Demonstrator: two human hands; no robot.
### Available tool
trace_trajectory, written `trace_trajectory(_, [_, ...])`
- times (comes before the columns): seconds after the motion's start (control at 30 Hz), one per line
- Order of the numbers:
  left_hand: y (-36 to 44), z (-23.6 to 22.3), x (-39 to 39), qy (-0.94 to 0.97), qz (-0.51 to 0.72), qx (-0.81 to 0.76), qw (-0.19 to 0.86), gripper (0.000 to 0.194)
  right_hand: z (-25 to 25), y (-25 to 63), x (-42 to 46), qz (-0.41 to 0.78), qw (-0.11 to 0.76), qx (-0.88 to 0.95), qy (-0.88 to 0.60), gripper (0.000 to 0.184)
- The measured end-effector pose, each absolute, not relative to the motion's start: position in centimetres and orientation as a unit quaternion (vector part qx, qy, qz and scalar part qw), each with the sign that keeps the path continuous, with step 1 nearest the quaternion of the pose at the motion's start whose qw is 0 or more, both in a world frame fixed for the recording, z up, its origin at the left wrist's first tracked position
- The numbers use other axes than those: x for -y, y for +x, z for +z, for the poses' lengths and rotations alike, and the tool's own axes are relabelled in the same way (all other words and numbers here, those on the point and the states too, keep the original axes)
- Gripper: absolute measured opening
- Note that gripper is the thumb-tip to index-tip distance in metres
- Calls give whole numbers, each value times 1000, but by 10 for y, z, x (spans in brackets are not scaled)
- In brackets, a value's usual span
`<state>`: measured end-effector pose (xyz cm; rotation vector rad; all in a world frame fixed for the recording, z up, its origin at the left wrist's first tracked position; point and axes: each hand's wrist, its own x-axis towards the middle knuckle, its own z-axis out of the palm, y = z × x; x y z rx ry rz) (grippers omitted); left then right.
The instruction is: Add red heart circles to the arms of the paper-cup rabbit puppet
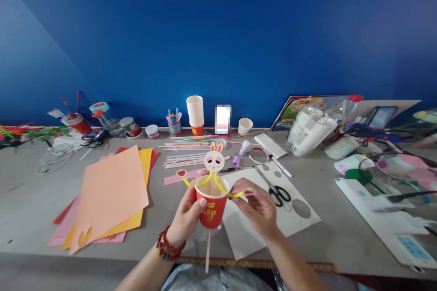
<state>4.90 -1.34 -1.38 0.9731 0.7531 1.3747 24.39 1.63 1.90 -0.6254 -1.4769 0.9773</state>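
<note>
A red paper cup (212, 211) with yellow lettering is held upright over the table's front part. My left hand (190, 211) wraps around its left side, thumb on the front. Above the rim rises a white paper rabbit head (214, 162) with orange ears, and a pale stick (208, 252) comes out below the cup's bottom. Two yellow pipe-cleaner arms bend outward over the rim, each tipped with a white disc bearing a red heart. My right hand (256, 207) is closed at the right-hand yellow pipe-cleaner arm (236, 195), pinching it beside the cup.
Coloured paper sheets (112, 195) lie stacked at left. Black-handled scissors (276, 191) rest on white card (239, 232) with cut-out holes at right. Behind are straws (187, 145), stacked paper cups (195, 111) and a glue stick (244, 148). A power strip (382, 223) lies far right.
</note>
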Motion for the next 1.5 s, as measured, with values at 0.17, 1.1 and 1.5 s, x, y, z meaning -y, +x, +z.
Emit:
trace_trajectory(0.17, [42,-15,13,446,581,-313,605,62,16,248,-21,477,576,609,-263,16])
trace_trajectory(1.1, [35,14,6,583,507,-339,538,61,48,260,-36,710,361,530,-290,20])
trace_trajectory(1.5, [34,9,7,596,509,-355,509,61,49,258,-33,740,293,499,-341,26])
